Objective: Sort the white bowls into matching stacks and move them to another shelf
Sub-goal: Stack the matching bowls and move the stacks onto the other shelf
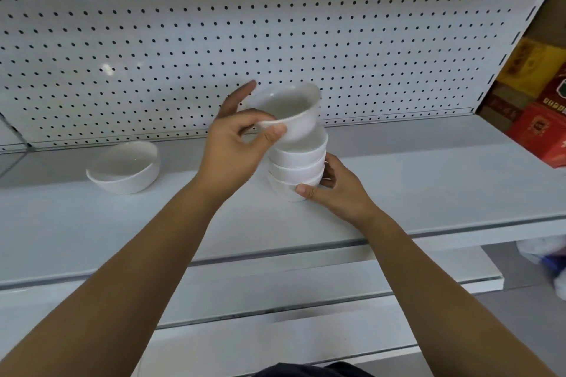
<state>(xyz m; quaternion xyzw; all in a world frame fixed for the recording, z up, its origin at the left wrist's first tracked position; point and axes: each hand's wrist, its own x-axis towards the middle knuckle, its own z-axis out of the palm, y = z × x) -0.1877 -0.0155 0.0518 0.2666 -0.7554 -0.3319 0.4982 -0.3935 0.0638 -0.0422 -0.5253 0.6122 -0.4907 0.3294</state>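
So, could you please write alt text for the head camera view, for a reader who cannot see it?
The left hand holds a tilted white bowl at the top of a stack of white bowls on a white shelf, while the right hand steadies the stack's base. A wider bowl leans alone at left, before a pegboard.

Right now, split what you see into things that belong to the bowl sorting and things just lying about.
Part of the job:
- tilted bowl, pinched at the rim by the left hand
- bowl stack, steadied by the right hand
- wider bowl alone on the shelf

Just lying about:
- red and yellow boxes
- plastic bag, lower right
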